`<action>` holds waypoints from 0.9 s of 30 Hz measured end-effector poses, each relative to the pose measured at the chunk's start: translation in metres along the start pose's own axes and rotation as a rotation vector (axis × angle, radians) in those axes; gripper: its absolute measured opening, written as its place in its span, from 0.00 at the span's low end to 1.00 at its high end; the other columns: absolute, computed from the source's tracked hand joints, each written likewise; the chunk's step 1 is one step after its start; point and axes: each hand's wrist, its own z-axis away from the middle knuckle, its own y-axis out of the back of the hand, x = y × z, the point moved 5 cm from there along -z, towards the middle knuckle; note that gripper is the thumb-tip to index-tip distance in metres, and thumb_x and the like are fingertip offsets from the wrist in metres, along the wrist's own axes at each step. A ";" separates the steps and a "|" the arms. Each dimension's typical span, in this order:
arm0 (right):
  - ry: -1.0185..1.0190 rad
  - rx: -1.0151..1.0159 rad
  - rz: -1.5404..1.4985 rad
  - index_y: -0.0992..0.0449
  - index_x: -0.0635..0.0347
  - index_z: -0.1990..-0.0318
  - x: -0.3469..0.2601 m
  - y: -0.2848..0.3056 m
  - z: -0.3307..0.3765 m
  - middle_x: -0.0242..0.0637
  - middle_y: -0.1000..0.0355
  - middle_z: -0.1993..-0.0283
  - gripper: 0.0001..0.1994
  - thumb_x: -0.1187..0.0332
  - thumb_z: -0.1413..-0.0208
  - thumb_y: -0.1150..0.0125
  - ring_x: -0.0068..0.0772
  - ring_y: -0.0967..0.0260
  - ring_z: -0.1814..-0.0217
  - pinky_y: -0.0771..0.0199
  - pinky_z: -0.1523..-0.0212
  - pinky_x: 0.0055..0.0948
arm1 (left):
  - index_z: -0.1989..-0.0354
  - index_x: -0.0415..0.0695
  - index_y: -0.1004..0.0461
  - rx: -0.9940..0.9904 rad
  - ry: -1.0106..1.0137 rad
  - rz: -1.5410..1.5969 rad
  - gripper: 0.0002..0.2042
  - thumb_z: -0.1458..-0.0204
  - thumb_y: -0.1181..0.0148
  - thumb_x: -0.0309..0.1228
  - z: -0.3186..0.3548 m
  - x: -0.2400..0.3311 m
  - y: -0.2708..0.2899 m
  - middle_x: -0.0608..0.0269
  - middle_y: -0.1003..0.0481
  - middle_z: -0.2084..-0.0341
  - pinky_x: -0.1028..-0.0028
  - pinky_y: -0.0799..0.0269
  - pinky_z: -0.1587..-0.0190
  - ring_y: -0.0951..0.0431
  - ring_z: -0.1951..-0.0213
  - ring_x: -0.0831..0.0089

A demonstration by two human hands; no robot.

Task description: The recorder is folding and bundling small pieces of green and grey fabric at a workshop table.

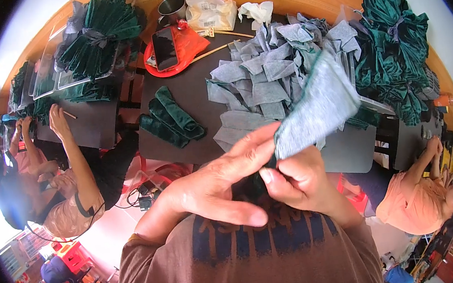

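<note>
My right hand (300, 175) is closed, thumb against curled fingers, on the lower end of a velvet fabric piece (318, 105). Its pale grey backing faces up, dark green shows along its edges, and its far end is blurred. Beside it my left hand (224, 177) has its fingers stretched out and its thumb well apart; the fingertips lie against the piece's lower left edge. Below the hands some dark green cloth shows, partly hidden. Beyond them a heap of similar grey-backed pieces (269, 77) covers the table. A few dark green velvet pieces (172, 119) lie to its left.
At the table's back a phone (165, 49) rests on a red plate (180, 69), near chopsticks (217, 49), a metal mug (172, 9) and a tissue pack (210, 13). Green bundles (99, 36) (393, 32) stand either side. People work at left and right.
</note>
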 end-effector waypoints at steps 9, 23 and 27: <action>0.008 0.018 0.093 0.34 0.61 0.79 0.005 -0.003 0.010 0.40 0.35 0.78 0.07 0.72 0.56 0.41 0.45 0.35 0.78 0.36 0.76 0.39 | 0.37 0.55 0.46 0.277 -0.132 -0.651 0.42 0.61 0.40 0.58 -0.007 0.004 0.005 0.44 0.57 0.36 0.50 0.69 0.38 0.56 0.35 0.49; -0.099 -0.060 -0.175 0.29 0.67 0.76 0.012 -0.012 0.014 0.52 0.33 0.59 0.06 0.72 0.56 0.41 0.53 0.36 0.54 0.41 0.51 0.46 | 0.36 0.55 0.47 -0.008 -0.071 0.476 0.33 0.51 0.43 0.46 -0.015 -0.009 -0.007 0.47 0.62 0.35 0.65 0.63 0.37 0.58 0.35 0.58; -0.211 -0.112 -0.250 0.27 0.65 0.75 0.016 -0.007 0.014 0.46 0.31 0.61 0.06 0.71 0.55 0.40 0.42 0.34 0.58 0.38 0.56 0.38 | 0.38 0.54 0.44 0.094 -0.066 0.259 0.32 0.52 0.41 0.42 -0.019 -0.007 -0.001 0.46 0.56 0.36 0.59 0.65 0.37 0.53 0.36 0.56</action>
